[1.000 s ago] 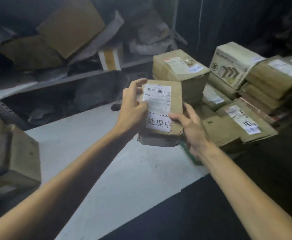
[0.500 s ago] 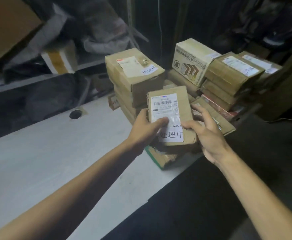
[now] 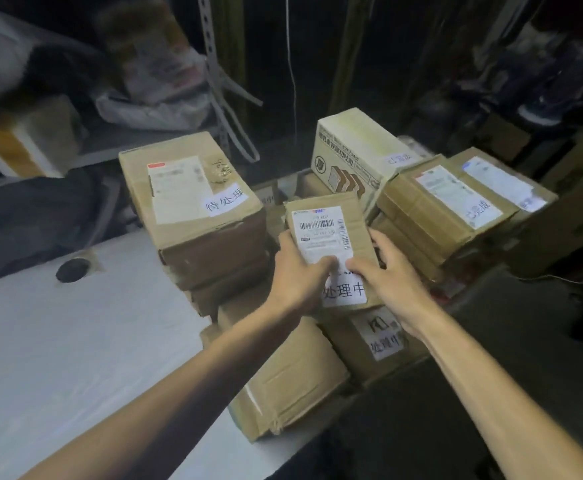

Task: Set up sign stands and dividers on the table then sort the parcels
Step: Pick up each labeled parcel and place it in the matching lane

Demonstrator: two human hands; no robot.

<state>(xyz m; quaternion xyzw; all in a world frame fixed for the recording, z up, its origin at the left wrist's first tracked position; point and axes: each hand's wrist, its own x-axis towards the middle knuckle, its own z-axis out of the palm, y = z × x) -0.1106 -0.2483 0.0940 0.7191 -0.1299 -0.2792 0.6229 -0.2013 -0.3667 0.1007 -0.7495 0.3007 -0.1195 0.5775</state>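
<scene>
A small brown parcel (image 3: 331, 216) with a barcode label and a white slip reading 处理中 is held between both hands over the middle stack. My left hand (image 3: 298, 271) grips its left edge with the thumb across the label. My right hand (image 3: 387, 271) holds the right edge, thumb on the label too. Below it lies another parcel (image 3: 376, 337) with a 处理中 slip. To the left a stack is topped by a box (image 3: 193, 202) marked 待处理. On the right, boxes (image 3: 442, 209) carry 已完成 slips.
The white table (image 3: 58, 341) stretches to the left, with a round cable hole (image 3: 72, 270). A flat brown parcel (image 3: 290, 379) lies at the table's front edge. A printed carton (image 3: 356, 150) stands behind the stacks. Shelving with bags and boxes fills the dark background.
The view has swung right and closer to the stacks. Both hands have carried the small parcel down and forward over the middle pile.
</scene>
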